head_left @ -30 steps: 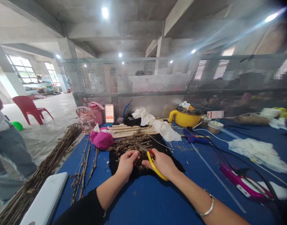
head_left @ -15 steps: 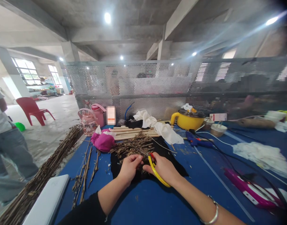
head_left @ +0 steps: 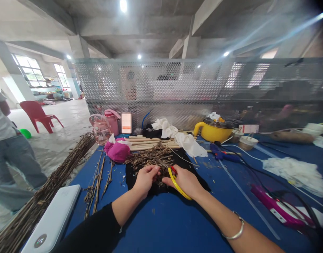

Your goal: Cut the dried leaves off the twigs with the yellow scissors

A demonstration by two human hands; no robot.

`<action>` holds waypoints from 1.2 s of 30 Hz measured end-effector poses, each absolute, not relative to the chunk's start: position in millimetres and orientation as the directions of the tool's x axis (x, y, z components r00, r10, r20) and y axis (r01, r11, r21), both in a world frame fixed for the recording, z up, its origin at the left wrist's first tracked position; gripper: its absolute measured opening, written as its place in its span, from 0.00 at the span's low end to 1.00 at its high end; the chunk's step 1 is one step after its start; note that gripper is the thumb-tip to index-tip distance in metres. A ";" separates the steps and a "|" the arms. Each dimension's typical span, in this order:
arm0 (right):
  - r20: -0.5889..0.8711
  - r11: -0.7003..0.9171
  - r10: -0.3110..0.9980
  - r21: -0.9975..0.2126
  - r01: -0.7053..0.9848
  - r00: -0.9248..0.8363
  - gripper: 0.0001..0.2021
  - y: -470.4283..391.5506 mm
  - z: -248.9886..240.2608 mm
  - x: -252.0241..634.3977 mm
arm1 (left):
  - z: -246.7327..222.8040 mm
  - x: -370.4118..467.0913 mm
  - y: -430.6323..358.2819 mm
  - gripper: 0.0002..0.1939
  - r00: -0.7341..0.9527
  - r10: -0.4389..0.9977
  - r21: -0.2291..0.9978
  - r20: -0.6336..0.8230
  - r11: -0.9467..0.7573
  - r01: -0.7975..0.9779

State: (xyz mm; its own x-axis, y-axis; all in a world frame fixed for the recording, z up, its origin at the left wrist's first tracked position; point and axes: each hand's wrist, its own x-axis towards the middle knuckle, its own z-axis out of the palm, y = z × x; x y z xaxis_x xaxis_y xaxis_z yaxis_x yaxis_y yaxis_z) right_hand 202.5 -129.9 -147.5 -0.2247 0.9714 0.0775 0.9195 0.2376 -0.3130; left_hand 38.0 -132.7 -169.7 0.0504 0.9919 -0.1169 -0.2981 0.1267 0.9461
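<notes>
My right hand (head_left: 186,181) is closed round yellow-handled scissors (head_left: 180,189) with a red part near the pivot. Their metal blades point up and left, over a heap of dry brown stalks (head_left: 151,157). To the left of the blades, my left hand (head_left: 145,181) is closed in a pinch, its thumb against its fingers. Whatever sits between those fingertips is too small to make out. Under the heap and both hands lies a black cloth (head_left: 189,170) on the blue table (head_left: 161,225).
Pale sticks (head_left: 143,143), a magenta bundle (head_left: 117,151) and white cloth (head_left: 191,144) lie beyond the heap. Rightward are a yellow pot (head_left: 215,133), blue glue gun (head_left: 225,154) and purple power strip (head_left: 280,207). Leftward are a white power bank (head_left: 52,219), long stalks (head_left: 58,175) and a standing person (head_left: 11,147).
My view has tipped slightly downward, so the table things sit higher in the picture. Both hands stay over the heap, still closed, with the scissors in the right one.
</notes>
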 end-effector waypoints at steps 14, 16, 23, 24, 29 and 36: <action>0.076 0.327 0.943 -0.394 0.859 -0.324 0.25 -132.6 -150.2 202.6 | -170.5 37.6 -134.3 0.20 0.096 0.991 0.963 -0.092 0.113 -0.243; 0.059 0.314 0.947 -0.352 0.882 -0.314 0.24 -131.7 -149.9 203.4 | -170.4 37.6 -134.2 0.19 0.093 0.991 0.962 -0.095 0.115 -0.247; 0.053 0.284 0.959 -0.263 0.922 -0.280 0.24 -130.1 -147.8 203.9 | -174.1 37.5 -131.9 0.19 0.092 0.992 0.964 -0.082 0.102 -0.244; 0.044 0.276 0.961 -0.260 0.925 -0.274 0.24 -130.0 -146.8 203.5 | -174.7 37.5 -131.6 0.18 0.090 0.992 0.964 -0.083 0.103 -0.245; -0.003 0.229 0.971 -0.266 0.936 -0.238 0.25 -129.7 -141.4 202.0 | -173.8 36.4 -131.8 0.19 0.059 0.994 0.960 -0.093 0.106 -0.258; 0.015 0.304 0.950 -0.284 0.909 -0.313 0.25 -131.9 -141.2 204.8 | -174.3 35.2 -128.8 0.18 -0.048 0.996 0.970 -0.077 0.064 -0.234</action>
